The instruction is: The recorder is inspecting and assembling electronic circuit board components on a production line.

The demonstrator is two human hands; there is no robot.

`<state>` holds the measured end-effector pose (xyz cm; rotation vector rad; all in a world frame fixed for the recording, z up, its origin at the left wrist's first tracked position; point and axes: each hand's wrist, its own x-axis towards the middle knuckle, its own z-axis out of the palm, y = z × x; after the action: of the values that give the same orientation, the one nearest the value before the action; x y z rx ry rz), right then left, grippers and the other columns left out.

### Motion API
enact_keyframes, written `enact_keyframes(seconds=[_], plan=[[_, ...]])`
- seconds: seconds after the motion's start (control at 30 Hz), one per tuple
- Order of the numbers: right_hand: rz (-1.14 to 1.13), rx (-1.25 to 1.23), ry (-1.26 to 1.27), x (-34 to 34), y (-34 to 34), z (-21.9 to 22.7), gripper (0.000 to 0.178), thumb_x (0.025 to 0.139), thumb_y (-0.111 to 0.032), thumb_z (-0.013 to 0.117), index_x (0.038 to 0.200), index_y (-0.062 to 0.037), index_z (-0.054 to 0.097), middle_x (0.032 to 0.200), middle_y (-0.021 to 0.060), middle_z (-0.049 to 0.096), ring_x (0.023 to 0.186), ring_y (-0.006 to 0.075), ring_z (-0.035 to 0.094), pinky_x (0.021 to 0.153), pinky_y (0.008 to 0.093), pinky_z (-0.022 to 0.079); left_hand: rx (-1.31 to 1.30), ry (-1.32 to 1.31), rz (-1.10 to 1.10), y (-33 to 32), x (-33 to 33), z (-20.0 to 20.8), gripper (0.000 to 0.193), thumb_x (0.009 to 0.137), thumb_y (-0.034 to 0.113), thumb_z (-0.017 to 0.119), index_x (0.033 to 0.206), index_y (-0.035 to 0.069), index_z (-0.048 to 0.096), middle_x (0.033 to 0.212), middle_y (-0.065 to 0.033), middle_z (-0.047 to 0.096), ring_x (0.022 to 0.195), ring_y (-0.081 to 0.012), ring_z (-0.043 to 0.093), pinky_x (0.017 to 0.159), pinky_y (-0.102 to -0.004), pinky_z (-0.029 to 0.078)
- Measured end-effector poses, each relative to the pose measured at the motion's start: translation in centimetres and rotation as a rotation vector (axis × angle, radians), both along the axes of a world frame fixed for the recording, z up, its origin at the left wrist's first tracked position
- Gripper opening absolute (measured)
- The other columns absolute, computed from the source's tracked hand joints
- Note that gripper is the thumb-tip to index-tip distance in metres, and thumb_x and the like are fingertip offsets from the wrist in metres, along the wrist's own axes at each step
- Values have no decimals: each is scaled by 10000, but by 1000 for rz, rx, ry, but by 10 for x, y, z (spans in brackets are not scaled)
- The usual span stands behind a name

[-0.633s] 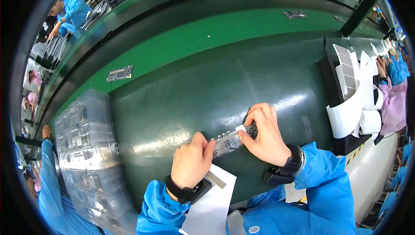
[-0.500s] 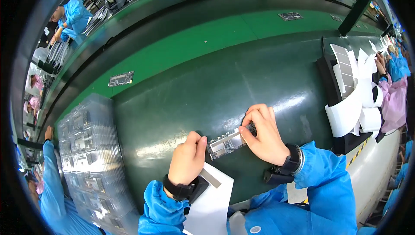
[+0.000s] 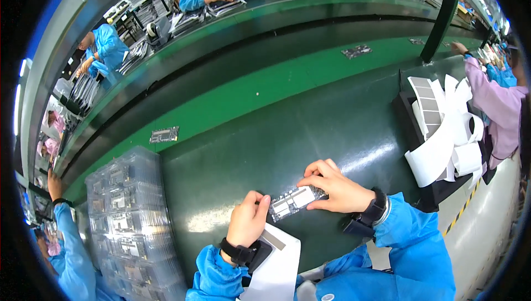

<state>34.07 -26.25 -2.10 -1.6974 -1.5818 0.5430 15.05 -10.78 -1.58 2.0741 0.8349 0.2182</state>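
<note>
Between my two hands is a small circuit board point(image 3: 286, 206), with pale metal shields and a grey strip on its face. My left hand point(image 3: 249, 221) grips its left end with thumb and fingers. At the other end, my right hand point(image 3: 338, 187) pinches the board by its edges, thumb at the near edge and fingers at the far one. A white backing sheet point(image 3: 276, 265) with one grey label strip point(image 3: 273, 239) lies beside my left wrist and partly under it. Both wrists wear black bands.
Stacked clear trays point(image 3: 127, 223) holding circuit boards stand at left. A black bin point(image 3: 431, 193) at right carries curled white label sheets point(image 3: 437, 162). Loose boards point(image 3: 165, 134) lie on the green belt point(image 3: 238, 102); a dark post point(image 3: 441, 21) rises far right. Co-workers sit around.
My view has tilted up, showing more of the far bench. My right hand's fingers have spread to the board's edges. At right, a pink-sleeved person now reaches toward the belt.
</note>
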Motion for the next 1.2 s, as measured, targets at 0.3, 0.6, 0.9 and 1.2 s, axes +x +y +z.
enact_keyframes(seconds=[0.3,0.6,0.9,1.2], plan=[[-170,270,-60,63,57,-26,455,733,-168,737,1136,-63,553,1116,120,495,1082,312,442,936,407,354,-77,70,43,-4,5,8,264,955,276,470,878,43,568,629,-147,595,601,-320,612,556,-395,449],[-525,174,-295,195,152,-49,423,756,-265,719,1123,-83,613,1108,110,540,1089,286,455,905,396,345,-58,58,45,-12,8,4,244,938,274,506,889,45,576,664,-160,621,637,-343,627,569,-403,463],[-1166,149,-440,271,134,-72,509,732,-323,713,1143,-54,578,1193,133,526,1173,309,438,948,470,328,-48,42,21,-18,15,1,259,945,249,508,863,16,582,584,-89,566,525,-155,549,506,-308,416],[-1159,-312,-926,292,145,-72,124,808,-150,550,835,-97,659,854,62,651,861,225,625,618,352,508,-1,-74,-7,-8,15,-5,252,942,204,493,811,3,569,623,-33,525,575,-106,488,530,-267,390]])
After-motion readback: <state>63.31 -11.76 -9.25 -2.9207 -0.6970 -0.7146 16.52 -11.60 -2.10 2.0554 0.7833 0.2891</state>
